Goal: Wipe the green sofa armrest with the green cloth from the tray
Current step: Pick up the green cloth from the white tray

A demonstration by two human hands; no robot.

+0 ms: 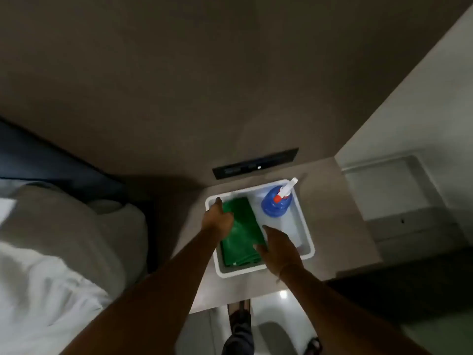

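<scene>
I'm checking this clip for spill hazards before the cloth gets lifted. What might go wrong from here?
1. The blue spray bottle stands in the same white tray right beside the green cloth; pulling the cloth out might tip it.
2. The right hand reaches in on the bottle's side, so it may brush the bottle.
3. The left hand rests at the tray's rim; tugging there could shift the tray on the counter.

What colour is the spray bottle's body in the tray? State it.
Blue, with a white trigger head and an orange-red collar: the spray bottle stands in the white tray, shown in the head view.
</scene>
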